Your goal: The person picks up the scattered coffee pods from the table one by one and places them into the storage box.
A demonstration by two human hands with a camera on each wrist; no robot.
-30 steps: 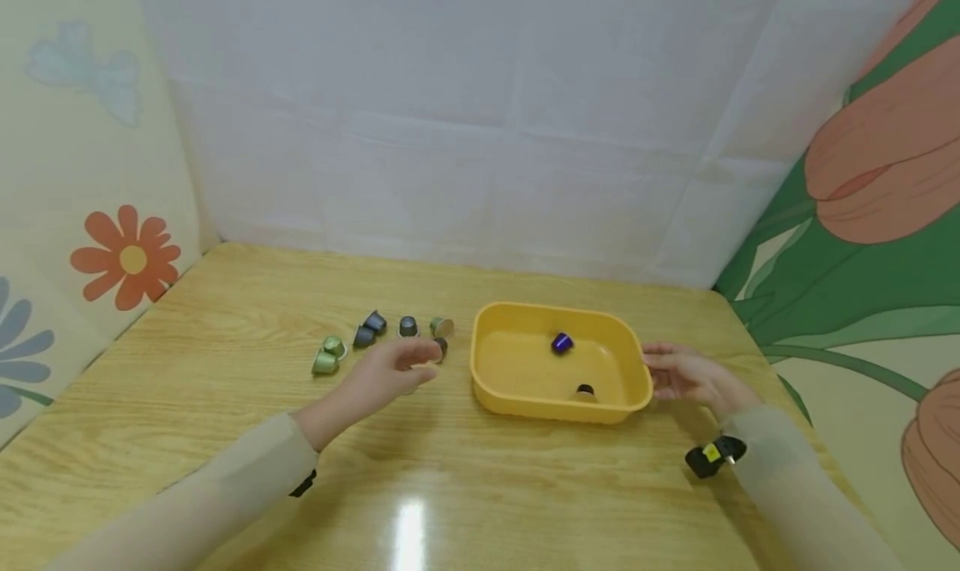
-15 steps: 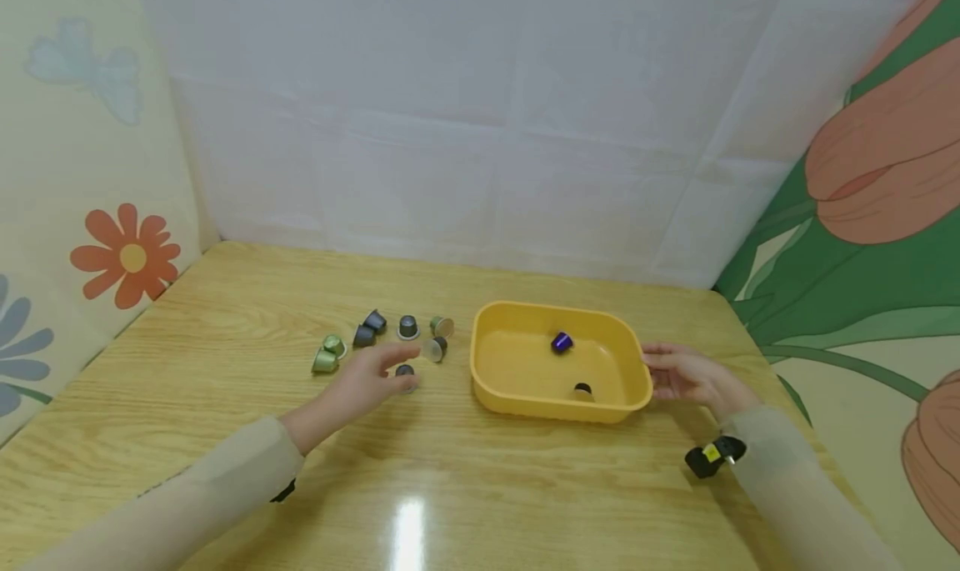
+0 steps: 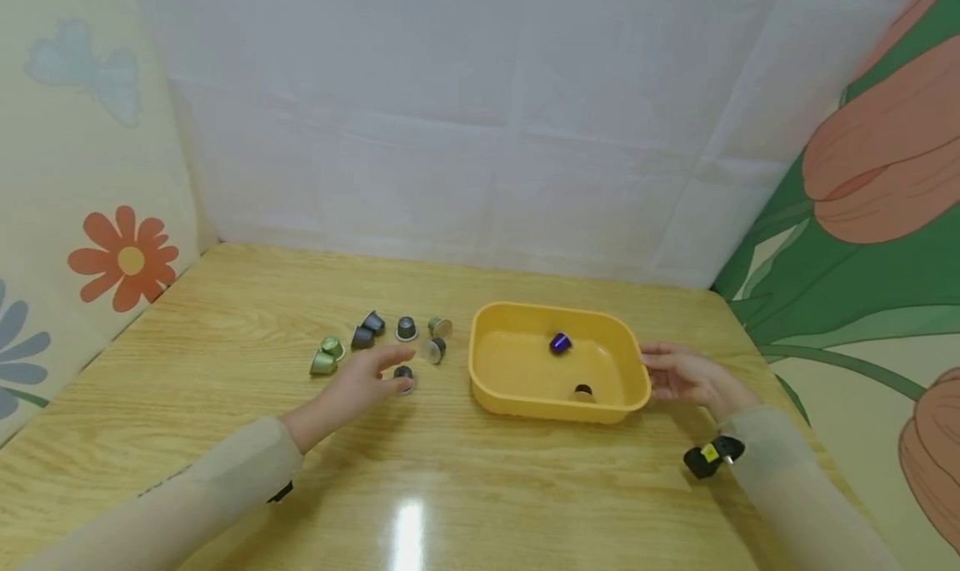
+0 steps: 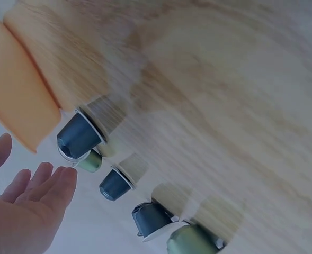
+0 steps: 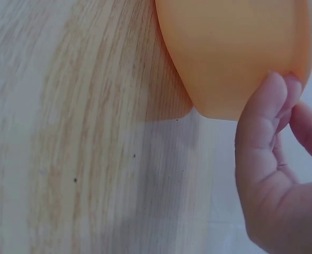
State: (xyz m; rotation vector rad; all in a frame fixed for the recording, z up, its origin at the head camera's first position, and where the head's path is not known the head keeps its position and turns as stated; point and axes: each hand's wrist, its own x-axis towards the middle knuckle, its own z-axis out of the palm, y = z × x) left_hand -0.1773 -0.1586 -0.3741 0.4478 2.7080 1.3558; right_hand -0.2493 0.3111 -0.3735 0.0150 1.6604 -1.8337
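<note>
My left hand [image 3: 352, 392] hovers low over the table, thumb and fingers spread apart with nothing between them. Close by its thumb tip stands a dark coffee capsule [image 3: 405, 377], foil rim down. In the left wrist view, a dark capsule [image 4: 80, 136] shows just beyond the fingertips. At the right end of a yellow plastic basin [image 3: 525, 408], my right hand [image 3: 693, 378] rests its fingertips on the outer wall under the rim, as the right wrist view shows. Inside the basin lie a purple capsule [image 3: 560, 343] and a dark-topped capsule [image 3: 583, 391], partly hidden by the near wall.
Two green capsules [image 3: 324, 363] lie left of my left hand. Beyond it are two dark capsules [image 3: 363, 337], an upright black one [image 3: 406, 328], a green one with a pale lid [image 3: 440, 328] and a dark one on its side [image 3: 437, 351]. White cloth [image 3: 450, 179] hangs behind the table.
My left hand has drawn back to the left, bringing the dark capsule near its thumb into sight. My right hand and the basin stay in place.
</note>
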